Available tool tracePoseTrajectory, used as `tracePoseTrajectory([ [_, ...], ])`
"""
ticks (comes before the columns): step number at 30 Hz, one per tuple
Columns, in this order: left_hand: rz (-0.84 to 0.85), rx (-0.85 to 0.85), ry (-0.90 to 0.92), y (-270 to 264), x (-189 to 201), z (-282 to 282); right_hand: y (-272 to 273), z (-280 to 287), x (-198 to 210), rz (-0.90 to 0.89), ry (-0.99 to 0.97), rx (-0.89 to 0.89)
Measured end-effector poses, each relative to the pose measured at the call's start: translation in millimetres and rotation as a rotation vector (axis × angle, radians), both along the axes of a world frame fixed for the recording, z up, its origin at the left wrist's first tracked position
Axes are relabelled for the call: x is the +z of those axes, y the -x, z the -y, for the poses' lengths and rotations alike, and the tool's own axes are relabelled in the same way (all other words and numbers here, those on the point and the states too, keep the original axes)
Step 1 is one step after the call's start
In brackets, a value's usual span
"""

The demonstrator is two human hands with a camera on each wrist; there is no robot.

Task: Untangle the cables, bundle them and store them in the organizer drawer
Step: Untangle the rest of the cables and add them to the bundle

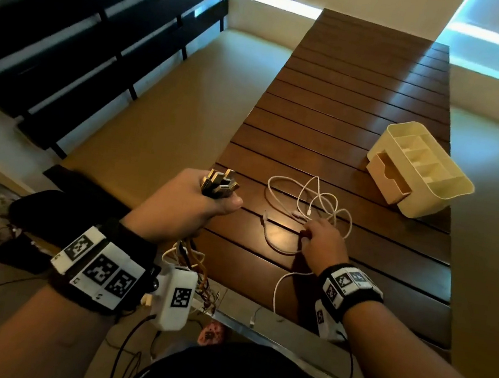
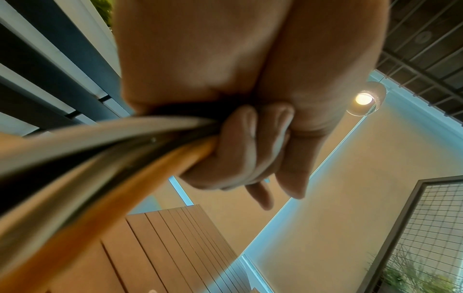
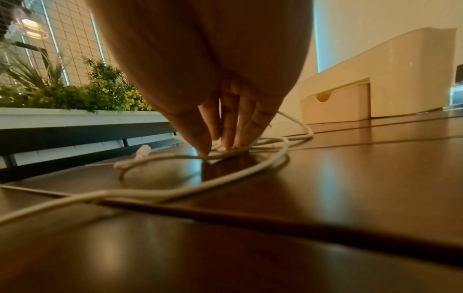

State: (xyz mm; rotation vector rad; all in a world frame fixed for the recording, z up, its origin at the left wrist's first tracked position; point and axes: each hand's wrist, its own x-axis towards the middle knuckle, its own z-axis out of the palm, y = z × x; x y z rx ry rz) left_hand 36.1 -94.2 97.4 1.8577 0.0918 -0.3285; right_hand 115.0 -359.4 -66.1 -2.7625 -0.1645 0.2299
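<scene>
**Left grip full of cables, right fingers down on the white tangle**

Left grip (image 1: 191, 195) is a closed fist around a bundle of cables (image 1: 219, 181) — a cluster of metal connector ends fans out above the fingers, and the cords trail out below the wrist toward the desk's near edge. From the left wrist view the cords (image 2: 107, 156) fill the frame as grey, black and orange blurs; how many there are cannot be counted. The right hand (image 1: 325, 241) reaches down onto the desk (image 1: 366, 87), fingertips (image 3: 204, 151) touching a loose white cable (image 1: 312, 206) that lies in overlapping loops. Whether the fingers pinch the cord or only press on it is hard to tell — the palm hides the contact in the head view, and the wrist view shows straightish fingers meeting the cord. One white connector (image 3: 142, 151) lies just beside the hand. A strand of the white cable runs off the near edge of the desk, its end cut from sight. Farther right stands the cream organizer (image 1: 441, 188), its drawer (image 1: 386, 178) pulled partly out; the drawer's inside is not clearly visible.
</scene>
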Motion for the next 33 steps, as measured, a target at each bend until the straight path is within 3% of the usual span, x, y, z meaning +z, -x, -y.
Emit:
tracePoseTrajectory([
  [9, -0.008, -0.006, -0.001, -5, -1, 0, -17, 1, -6, 0.07, -0.053, -0.065],
  [15, -0.002, -0.033, -0.008, -17, -2, 4, -21, 13, -6, 0.132, 0.127, -0.088],
  [29, -0.006, -0.067, 0.001, -46, -2, 14, -24, 20, 3, 0.035, 0.064, -0.05],
  [33, -0.011, -0.08, 0.024, -49, 0, 15, -18, 20, 8, -0.019, -0.093, -0.103],
])
